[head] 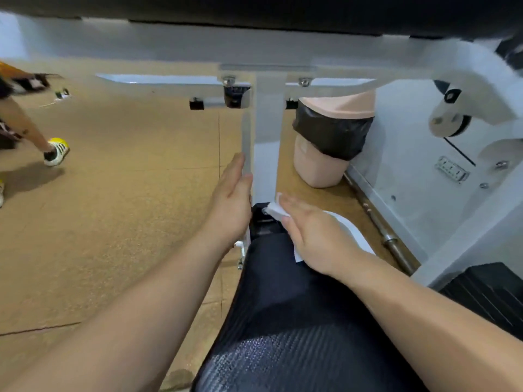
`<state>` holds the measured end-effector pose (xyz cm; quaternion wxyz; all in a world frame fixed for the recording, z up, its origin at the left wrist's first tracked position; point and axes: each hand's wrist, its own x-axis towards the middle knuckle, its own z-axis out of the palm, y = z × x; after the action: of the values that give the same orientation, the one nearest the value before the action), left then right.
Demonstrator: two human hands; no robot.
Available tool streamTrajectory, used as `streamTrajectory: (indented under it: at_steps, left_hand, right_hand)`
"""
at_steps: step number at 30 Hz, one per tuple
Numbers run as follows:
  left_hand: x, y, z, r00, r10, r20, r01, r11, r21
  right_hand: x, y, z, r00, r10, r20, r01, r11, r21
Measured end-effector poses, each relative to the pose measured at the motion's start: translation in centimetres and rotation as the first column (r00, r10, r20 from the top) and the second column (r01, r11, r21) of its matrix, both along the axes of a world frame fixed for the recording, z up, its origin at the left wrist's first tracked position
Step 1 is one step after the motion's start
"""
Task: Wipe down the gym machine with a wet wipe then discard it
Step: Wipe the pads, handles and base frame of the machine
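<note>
White wet wipe [274, 210] under right hand [314, 236] — seemingly on the post [267, 137].

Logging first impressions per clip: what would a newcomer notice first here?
Two bare forearms reach forward over a black padded seat. The right hand presses a white wet wipe at the seat's far end, while the left hand rests against the white upright post. Behind stands a peach bin, black-lined.

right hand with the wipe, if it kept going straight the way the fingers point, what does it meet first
Probably the white upright post of the machine frame: the right hand, pressing the wet wipe flat, points up-left toward its base. Depth is unclear; it might slip past it.
</note>
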<state>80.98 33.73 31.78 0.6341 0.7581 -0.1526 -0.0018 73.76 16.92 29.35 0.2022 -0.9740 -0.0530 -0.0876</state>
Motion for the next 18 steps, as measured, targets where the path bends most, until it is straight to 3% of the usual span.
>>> streamTrajectory:
  at_steps: [2,4,5,7,10,15,18]
  left_hand:
    - [1.4,-0.7,1.2,0.998,-0.052,-0.031,0.05,0.996,-0.068]
    - [2.2,-1.3,1.6,0.988,-0.12,-0.095,0.105,0.984,-0.147]
    - [2.5,-1.4,1.5,0.983,-0.148,-0.112,0.127,0.976,-0.179]
    - [2.9,-1.5,1.1,0.975,-0.184,-0.124,0.152,0.961,-0.231]
    - [3.7,-1.2,0.5,0.962,-0.242,-0.129,0.199,0.939,-0.279]
    - [3.9,-0.9,-0.3,0.955,-0.265,-0.135,0.217,0.931,-0.292]
    - [4.1,-0.7,-0.4,0.95,-0.285,-0.129,0.236,0.924,-0.302]
  right_hand:
    - [1.6,-0.2,2.2,0.97,-0.121,0.212,0.082,0.979,0.184]
    - [3.9,-0.3,4.7,0.888,-0.191,0.419,0.099,0.968,0.231]
    - [5.3,-0.2,5.9,0.848,-0.174,0.501,0.102,0.981,0.168]
    - [8.0,0.3,7.4,0.827,-0.048,0.56,0.137,0.983,-0.118]
    - [11.6,0.2,6.8,0.848,0.087,0.522,0.218,0.842,-0.494]
    - [13.3,-1.6,4.7,0.789,0.252,0.561,0.21,0.747,-0.63]
    - [14.0,-3.2,6.3,0.753,0.473,0.457,0.138,0.566,-0.813]
